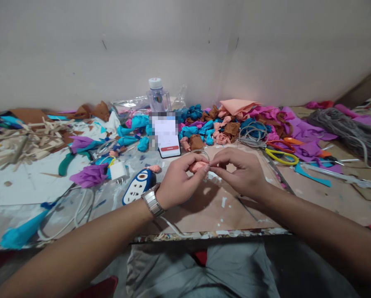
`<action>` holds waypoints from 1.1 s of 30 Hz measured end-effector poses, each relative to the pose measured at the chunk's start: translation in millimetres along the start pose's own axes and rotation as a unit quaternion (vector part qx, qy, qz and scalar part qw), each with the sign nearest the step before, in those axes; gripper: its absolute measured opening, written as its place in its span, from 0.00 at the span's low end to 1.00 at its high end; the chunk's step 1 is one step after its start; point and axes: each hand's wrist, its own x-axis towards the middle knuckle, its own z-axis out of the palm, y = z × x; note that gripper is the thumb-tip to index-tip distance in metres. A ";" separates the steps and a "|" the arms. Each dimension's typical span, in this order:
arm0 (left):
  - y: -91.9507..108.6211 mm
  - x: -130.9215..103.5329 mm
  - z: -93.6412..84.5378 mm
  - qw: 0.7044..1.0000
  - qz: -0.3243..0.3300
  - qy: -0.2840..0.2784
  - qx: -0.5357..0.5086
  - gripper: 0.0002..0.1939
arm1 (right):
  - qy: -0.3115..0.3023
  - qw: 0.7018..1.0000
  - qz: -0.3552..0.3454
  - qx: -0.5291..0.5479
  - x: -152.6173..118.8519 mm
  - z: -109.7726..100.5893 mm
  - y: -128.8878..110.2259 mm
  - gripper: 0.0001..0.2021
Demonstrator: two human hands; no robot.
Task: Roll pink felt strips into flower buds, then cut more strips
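A small crumpled bud of peach crepe paper (198,166) is pinched between the thumb and fingers of my left hand (182,178), which has a metal watch (153,200) on its wrist. Right beside it, the thumb and forefinger of my right hand (239,171) press together at the bud's end. What lies between those right fingertips is too small to make out. A thin pale loop of wire or cord (200,152) curves just behind the bud. Both hands are above the peach-coloured tabletop sheet (200,219), near the front of the table.
Behind my hands lie a phone (169,138), a clear bottle (158,95) and heaped crepe buds (204,128). A power strip (138,186), white charger (118,170) and purple paper flower (90,174) are at left. Yellow-handled scissors (283,157), a glue gun stick-like white tool (346,176) and grey cord (343,132) lie right.
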 end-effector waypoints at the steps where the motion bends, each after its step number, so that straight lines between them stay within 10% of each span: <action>1: -0.1 -0.1 0.2 1.000 0.005 0.010 -0.004 0.08 | 0.008 1.000 0.026 0.016 0.2 0.8 -0.4 0.05; 13: -0.5 -1.6 -4.0 0.985 0.165 0.040 0.034 0.10 | -0.050 0.950 0.221 0.215 -0.1 0.3 -10.7 0.12; 33: 2.1 0.1 -3.7 0.979 0.188 0.065 0.033 0.07 | -0.034 0.964 0.199 0.174 -1.9 0.8 -3.1 0.15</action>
